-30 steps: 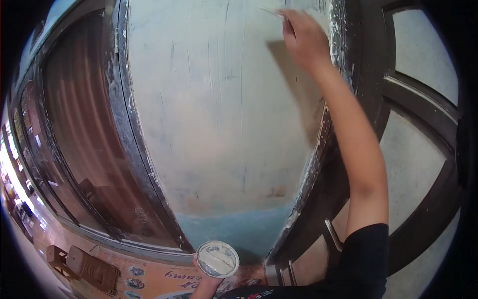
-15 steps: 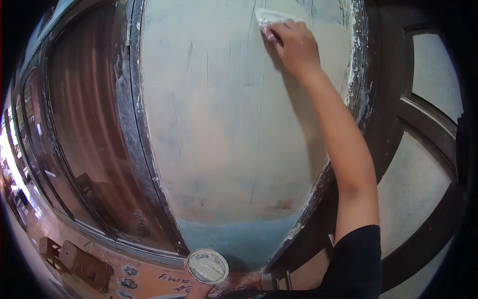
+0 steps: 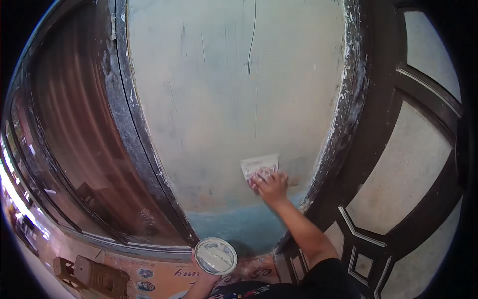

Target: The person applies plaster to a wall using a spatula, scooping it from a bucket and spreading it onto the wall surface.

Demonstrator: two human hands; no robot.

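Observation:
My right hand (image 3: pixel 272 187) is closed on a wide, pale putty knife (image 3: pixel 260 163), its fingers smeared with white. The blade lies against the lower part of a pale wall panel (image 3: pixel 219 114), just above a blue-green band. Thin dark vertical streaks run down the panel's upper half. At the bottom, my left hand (image 3: pixel 206 279) holds a round, shallow tub (image 3: pixel 215 256) of whitish putty from below, and most of its fingers are hidden behind it.
A weathered dark frame with chipped white paint (image 3: pixel 348 89) borders the panel. On the left stands a window with reddish-brown curtains (image 3: pixel 74 114); on the right, a dark panelled door (image 3: pixel 383 124). Brown plastic stools (image 3: pixel 102 276) and an orange printed sheet (image 3: pixel 164 276) lie low at left.
My right hand has moved with the putty knife from the panel's top down to its lower part. The view has shifted slightly; my left hand still holds the tub.

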